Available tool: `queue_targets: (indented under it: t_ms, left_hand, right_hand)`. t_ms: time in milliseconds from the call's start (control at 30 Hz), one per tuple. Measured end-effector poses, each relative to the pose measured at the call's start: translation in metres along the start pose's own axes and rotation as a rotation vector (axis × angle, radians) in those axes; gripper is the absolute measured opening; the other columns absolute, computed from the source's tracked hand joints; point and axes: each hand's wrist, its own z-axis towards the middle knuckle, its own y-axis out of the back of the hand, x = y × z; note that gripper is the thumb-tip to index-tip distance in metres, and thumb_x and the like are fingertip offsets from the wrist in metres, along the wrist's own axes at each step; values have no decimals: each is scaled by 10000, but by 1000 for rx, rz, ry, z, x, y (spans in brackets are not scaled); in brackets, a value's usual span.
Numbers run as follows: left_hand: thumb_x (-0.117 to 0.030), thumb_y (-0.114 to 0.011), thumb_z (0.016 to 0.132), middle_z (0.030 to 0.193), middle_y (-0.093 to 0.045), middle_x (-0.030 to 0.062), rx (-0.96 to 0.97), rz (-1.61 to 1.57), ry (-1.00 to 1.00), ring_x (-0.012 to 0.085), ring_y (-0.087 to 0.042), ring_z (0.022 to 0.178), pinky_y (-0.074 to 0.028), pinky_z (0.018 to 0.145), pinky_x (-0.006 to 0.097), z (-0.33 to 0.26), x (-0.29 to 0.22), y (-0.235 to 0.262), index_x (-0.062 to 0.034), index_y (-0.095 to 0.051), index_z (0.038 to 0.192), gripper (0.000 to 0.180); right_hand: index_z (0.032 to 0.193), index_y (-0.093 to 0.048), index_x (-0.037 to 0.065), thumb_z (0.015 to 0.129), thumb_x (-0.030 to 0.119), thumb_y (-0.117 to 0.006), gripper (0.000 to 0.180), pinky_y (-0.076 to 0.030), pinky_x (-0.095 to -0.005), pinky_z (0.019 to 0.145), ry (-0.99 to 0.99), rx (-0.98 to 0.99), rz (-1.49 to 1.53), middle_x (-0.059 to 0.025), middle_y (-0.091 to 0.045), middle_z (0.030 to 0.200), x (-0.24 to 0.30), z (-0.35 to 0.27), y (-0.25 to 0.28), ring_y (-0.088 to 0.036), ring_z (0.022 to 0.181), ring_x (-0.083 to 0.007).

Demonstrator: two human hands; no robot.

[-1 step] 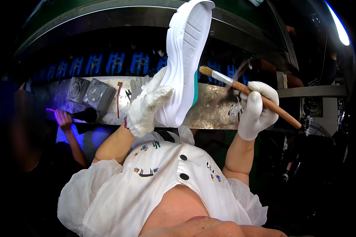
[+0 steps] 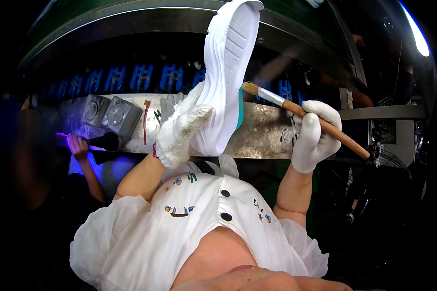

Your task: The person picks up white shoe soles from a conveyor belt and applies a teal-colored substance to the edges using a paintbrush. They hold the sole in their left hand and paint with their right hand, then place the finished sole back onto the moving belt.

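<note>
My left hand [image 2: 180,132], in a thick white knitted glove, grips a white shoe sole [image 2: 224,82]. The sole stands nearly upright with its ribbed face turned to the right, and a teal patch [image 2: 240,109] shows along its right edge. In a thinner white glove, my right hand [image 2: 317,136] is closed round the wooden handle of a brush [image 2: 296,107]. The tan bristles point up and left, right beside the sole's edge. Whether they touch it I cannot tell. Behind the sole, part of my left fingers is hidden.
A metal ledge [image 2: 260,131] runs behind my hands. On its left lie two grey boxes with dials [image 2: 115,115], a red stick-like tool [image 2: 146,121] and a grey glove [image 2: 168,107]. Blue racks [image 2: 142,77] line the dark strip beyond. Another person's hand [image 2: 76,145] is at the left.
The brush has shifted very slightly left, its bristles a little closer to the sole's edge. My left hand and the sole are practically unmoved.
</note>
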Motion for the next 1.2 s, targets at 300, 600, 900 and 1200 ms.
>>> queue_targets:
  t_ms: [300,600,900,1200]
  left_hand:
    - [-270,-564,867,1190,-533,87,-44,-218,-34,145,-557,1030,-478,851,279,4,-3,-1,-31,-340,1340,575]
    - [-345,-530,874,1098,-593,85,-64,-369,18,181,-605,962,-516,818,338,4,-21,-7,-105,-486,1222,425]
    - [-347,-501,892,1131,-592,114,179,-606,-8,234,-598,1012,-513,850,369,47,-27,7,-68,-490,1221,431]
    - [-437,-324,908,1247,-442,191,164,-522,-212,298,-477,1124,-401,978,448,251,-171,3,-10,-387,1271,564]
  right_hand:
    - [796,-632,9,691,12,-646,105,-428,-219,476,190,204,-156,-74,-630,676,8,11,-3,-538,522,-126]
    - [758,-631,16,674,45,-656,92,-400,-231,448,326,249,-143,-65,-606,618,20,2,3,-517,469,-142]
    - [839,-561,-56,791,104,-555,167,-361,-252,485,251,-60,-9,-96,-533,643,-6,-26,32,-465,510,-145]
    - [824,-567,-33,768,117,-556,160,-361,-253,503,-75,-154,-10,-82,-514,623,-19,-56,41,-460,526,-152]
